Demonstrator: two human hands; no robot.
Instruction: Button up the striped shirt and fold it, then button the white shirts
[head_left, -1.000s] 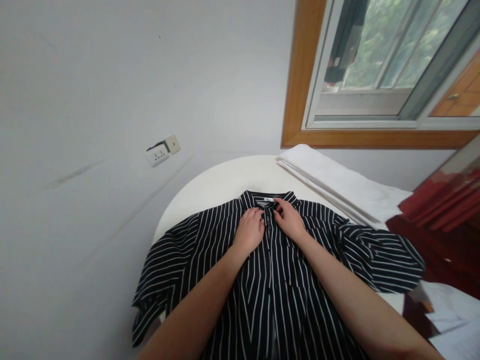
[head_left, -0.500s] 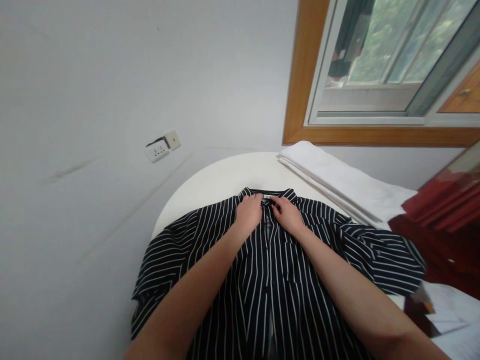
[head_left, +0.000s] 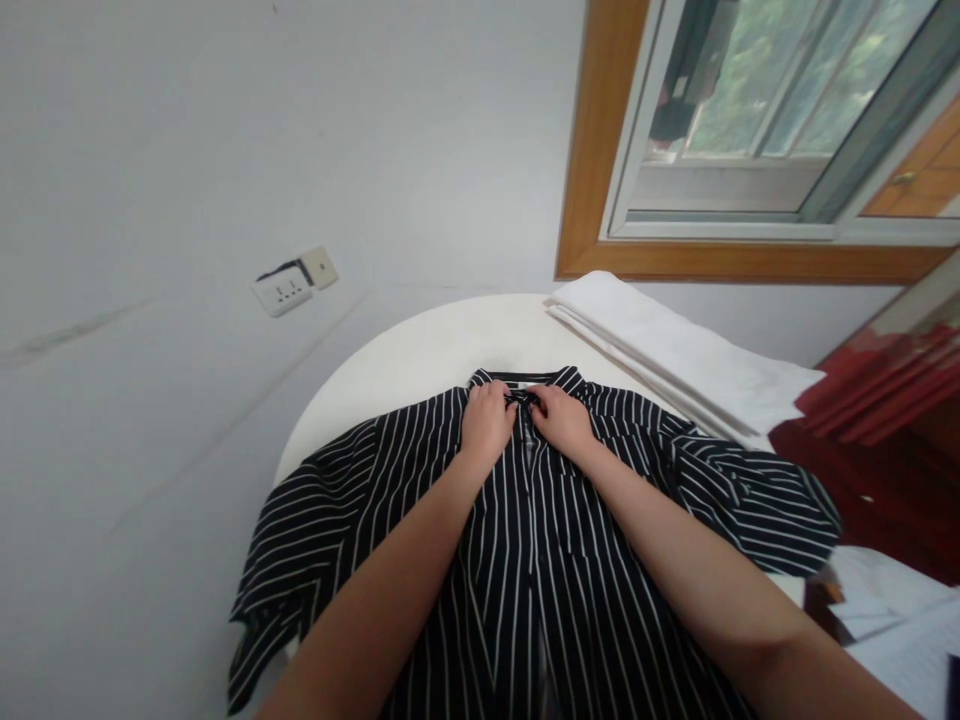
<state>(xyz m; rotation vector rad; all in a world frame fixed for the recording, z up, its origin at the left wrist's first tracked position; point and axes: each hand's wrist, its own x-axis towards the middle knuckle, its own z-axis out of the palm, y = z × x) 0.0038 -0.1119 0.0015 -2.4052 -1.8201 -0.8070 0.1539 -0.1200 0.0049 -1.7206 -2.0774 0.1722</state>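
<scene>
A black shirt with thin white stripes (head_left: 420, 500) lies face up on a round white table (head_left: 420, 350), collar toward the wall. Both my hands meet at the collar. My left hand (head_left: 486, 425) has its fingers curled on the left side of the collar opening. My right hand (head_left: 561, 418) pinches the right side of the opening. The fingertips of both hands nearly touch at the top of the button placket. My forearms lie over the shirt front.
A stack of folded white cloth (head_left: 675, 350) rests on the table's far right. A wall socket (head_left: 289, 285) sits on the white wall at left. A wood-framed window (head_left: 750, 130) is at upper right. Red fabric (head_left: 885, 390) and white papers (head_left: 892, 620) lie at right.
Both hands slid up the shirt front from just below the collar to the collar opening and closed on its two sides. The view shifted slightly.
</scene>
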